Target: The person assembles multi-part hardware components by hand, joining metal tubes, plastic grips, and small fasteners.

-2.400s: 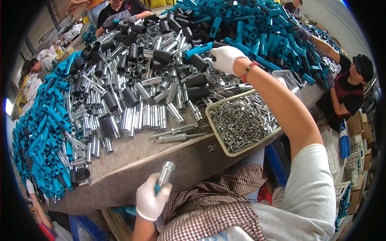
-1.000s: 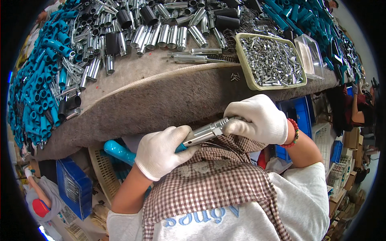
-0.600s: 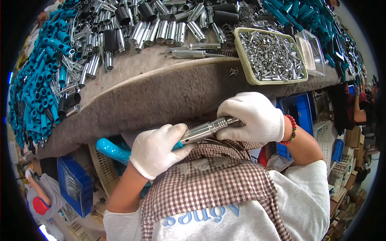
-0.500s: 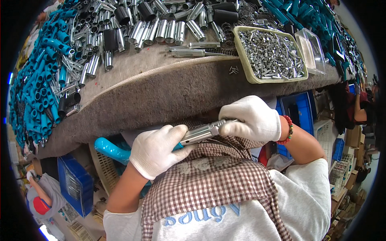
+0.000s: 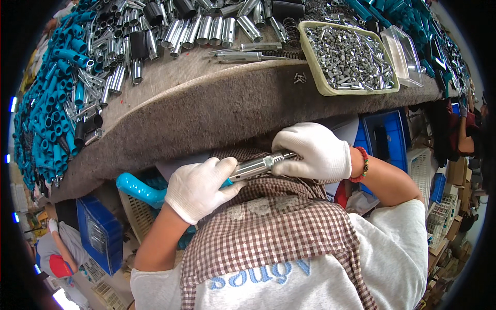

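Note:
Both my hands wear white knit gloves and hold one tool with a curved teal handle (image 5: 140, 190) and a shiny metal barrel (image 5: 253, 168), in front of my checked apron. My left hand (image 5: 200, 187) is wrapped round it where the teal part meets the barrel; the bent handle sticks out to the left. My right hand (image 5: 311, 153) is closed at the barrel's right end, its thumb and fingers over a narrower metal tip (image 5: 281, 156). What else the right fingers cover is hidden.
A cloth-covered bench edge (image 5: 206, 114) runs beyond my hands. On it lie teal handles (image 5: 57, 103), metal tubes (image 5: 206, 32), a pale tray (image 5: 321, 82) of small metal pins and a clear box (image 5: 405, 57). Blue crates (image 5: 385, 144) stand below. A co-worker (image 5: 64, 253) is at far left.
My right hand has shifted slightly left along with the tool. The left hand keeps its grip, and the view has tilted a little.

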`<move>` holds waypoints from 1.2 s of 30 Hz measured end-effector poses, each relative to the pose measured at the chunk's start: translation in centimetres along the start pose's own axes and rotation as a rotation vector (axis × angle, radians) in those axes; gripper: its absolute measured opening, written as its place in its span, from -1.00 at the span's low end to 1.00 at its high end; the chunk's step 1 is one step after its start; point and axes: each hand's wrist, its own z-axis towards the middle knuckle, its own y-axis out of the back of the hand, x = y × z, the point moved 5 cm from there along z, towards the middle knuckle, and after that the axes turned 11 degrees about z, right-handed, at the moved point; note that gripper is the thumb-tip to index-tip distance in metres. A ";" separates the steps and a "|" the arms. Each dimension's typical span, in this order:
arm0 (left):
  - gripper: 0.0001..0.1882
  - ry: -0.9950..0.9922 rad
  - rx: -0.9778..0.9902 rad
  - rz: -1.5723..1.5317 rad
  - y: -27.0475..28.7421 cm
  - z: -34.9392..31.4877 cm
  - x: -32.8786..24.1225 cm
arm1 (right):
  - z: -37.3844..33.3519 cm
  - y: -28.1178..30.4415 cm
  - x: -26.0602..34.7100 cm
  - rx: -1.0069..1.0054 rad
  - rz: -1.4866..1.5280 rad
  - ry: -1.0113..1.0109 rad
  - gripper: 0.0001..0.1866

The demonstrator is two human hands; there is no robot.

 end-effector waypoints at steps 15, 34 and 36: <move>-0.65 0.018 0.053 0.021 -0.3 -0.3 -0.2 | -0.9 -1.5 -1.4 0.197 0.175 -0.254 -0.48; -0.65 -0.078 0.010 0.197 -0.5 -0.6 -1.1 | -2.3 -5.2 -3.1 0.525 0.917 -0.694 -0.33; -0.64 -0.051 0.037 0.121 -0.6 -0.5 -0.8 | -1.5 -4.2 -2.8 0.383 0.570 -0.403 -0.34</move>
